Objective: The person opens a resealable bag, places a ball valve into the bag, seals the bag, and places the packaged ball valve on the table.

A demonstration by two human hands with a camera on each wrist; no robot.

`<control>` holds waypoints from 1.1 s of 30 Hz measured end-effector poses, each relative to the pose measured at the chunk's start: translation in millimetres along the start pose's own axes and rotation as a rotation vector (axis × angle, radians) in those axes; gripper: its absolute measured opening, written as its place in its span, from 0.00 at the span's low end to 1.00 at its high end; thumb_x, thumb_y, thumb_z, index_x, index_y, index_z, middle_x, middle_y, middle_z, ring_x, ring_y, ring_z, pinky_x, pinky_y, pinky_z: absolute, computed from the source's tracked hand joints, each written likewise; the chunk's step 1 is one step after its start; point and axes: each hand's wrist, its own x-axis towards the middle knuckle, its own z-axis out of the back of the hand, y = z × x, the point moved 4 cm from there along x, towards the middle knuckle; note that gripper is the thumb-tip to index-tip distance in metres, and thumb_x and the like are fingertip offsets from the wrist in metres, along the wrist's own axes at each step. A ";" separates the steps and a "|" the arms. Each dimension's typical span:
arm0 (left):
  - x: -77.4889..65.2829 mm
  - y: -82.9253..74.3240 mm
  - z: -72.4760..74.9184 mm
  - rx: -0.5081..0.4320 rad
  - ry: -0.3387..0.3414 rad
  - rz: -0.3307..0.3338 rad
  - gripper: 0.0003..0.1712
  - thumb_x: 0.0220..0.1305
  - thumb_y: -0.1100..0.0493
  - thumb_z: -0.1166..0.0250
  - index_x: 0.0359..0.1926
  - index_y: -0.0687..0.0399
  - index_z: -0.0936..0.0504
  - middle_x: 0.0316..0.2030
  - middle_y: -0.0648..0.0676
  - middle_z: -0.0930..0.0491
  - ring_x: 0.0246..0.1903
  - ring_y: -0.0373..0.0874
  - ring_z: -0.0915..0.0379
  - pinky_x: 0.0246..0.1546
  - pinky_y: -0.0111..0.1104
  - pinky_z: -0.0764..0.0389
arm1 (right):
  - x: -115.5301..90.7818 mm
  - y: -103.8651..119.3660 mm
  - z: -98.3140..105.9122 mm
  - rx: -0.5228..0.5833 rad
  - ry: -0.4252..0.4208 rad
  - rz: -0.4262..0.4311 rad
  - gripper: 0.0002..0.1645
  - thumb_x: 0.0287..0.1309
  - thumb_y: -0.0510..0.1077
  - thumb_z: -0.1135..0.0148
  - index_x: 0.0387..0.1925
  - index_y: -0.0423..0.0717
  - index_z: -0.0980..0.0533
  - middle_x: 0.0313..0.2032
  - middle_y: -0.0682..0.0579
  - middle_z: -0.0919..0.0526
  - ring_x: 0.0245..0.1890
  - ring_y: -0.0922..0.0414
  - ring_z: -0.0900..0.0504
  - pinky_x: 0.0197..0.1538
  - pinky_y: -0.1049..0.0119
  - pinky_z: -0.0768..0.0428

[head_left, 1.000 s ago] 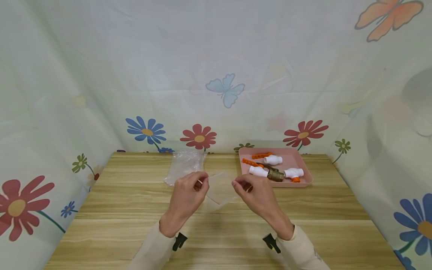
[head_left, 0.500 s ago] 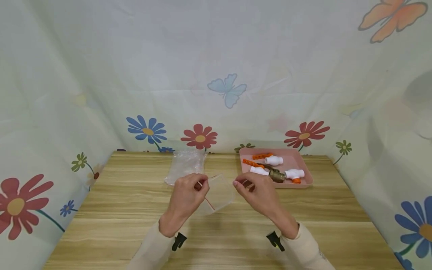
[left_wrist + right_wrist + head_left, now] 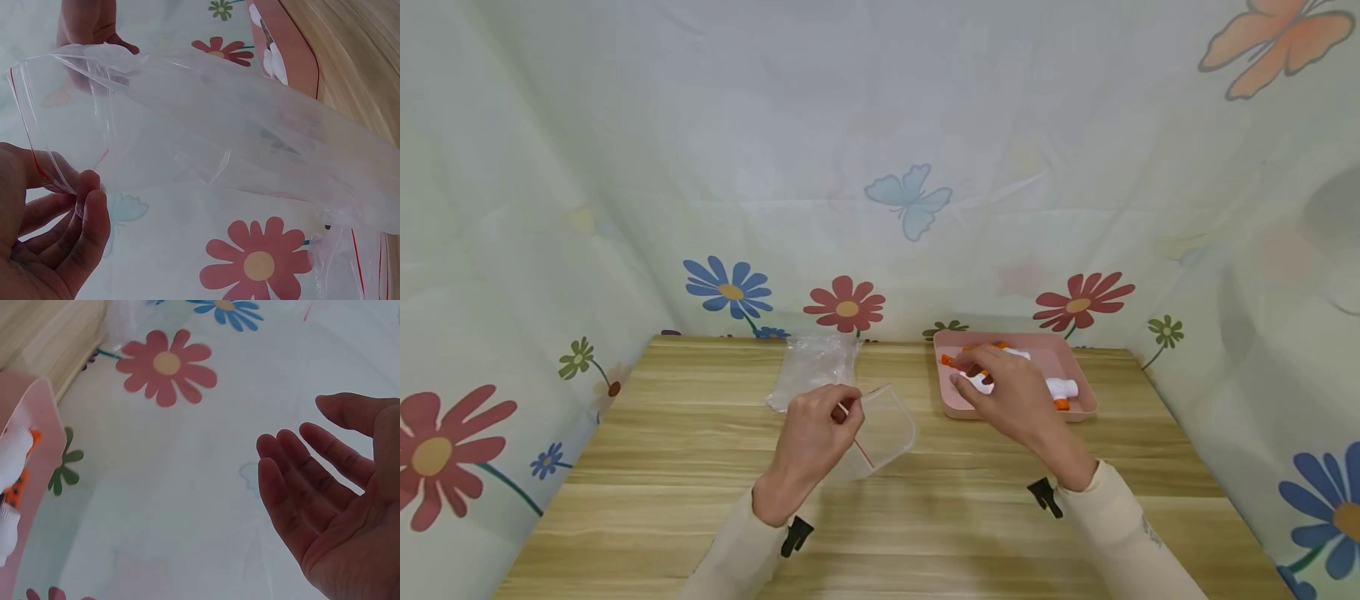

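Note:
Between thumb and fingers, my left hand (image 3: 814,442) pinches a clear zip bag (image 3: 887,427) by its edge near the red seal line. In the left wrist view the bag (image 3: 206,125) hangs spread out, its mouth parted. My right hand (image 3: 1011,392) is over the near left part of a pink tray (image 3: 1082,408), fingers loosely bent and apart from the thumb. Nothing lies in its palm in the right wrist view. White valves (image 3: 1062,389) with orange handles (image 3: 949,360) lie in the tray, some hidden behind the hand.
A stack of clear plastic bags (image 3: 815,367) lies at the back of the wooden table (image 3: 700,467), left of the tray. A flower-printed curtain (image 3: 775,167) hangs behind the table and along both sides.
My right hand has left the bag's side and moved right and slightly up to the tray, its fingers spreading. The left hand stays in place with the bag, which now hangs turned.

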 end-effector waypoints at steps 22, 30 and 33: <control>0.4 -2.9 -2.9 -0.010 0.057 0.032 0.02 0.56 0.67 0.34 0.31 0.60 0.14 0.24 0.52 0.16 0.20 0.36 0.24 0.24 0.23 0.23 | 18.3 -79.3 -12.3 -0.339 0.355 -0.209 0.24 0.57 0.61 0.34 0.54 0.63 0.22 0.49 0.59 0.15 0.36 0.61 0.17 0.34 0.61 0.22; -0.6 -0.9 -5.3 -0.006 0.062 0.036 0.03 0.55 0.68 0.33 0.31 0.59 0.14 0.24 0.52 0.16 0.20 0.36 0.25 0.24 0.22 0.23 | 27.7 -100.8 -35.3 -0.186 0.432 -0.248 0.21 0.60 0.54 0.34 0.54 0.56 0.21 0.48 0.55 0.16 0.42 0.55 0.18 0.40 0.57 0.20; -1.1 -0.2 -6.4 -0.006 0.064 0.034 0.02 0.56 0.68 0.33 0.31 0.59 0.15 0.24 0.51 0.16 0.20 0.36 0.25 0.24 0.22 0.23 | 32.0 -108.2 -45.9 -0.120 0.453 -0.244 0.21 0.60 0.49 0.34 0.54 0.48 0.22 0.48 0.48 0.16 0.45 0.50 0.18 0.47 0.53 0.19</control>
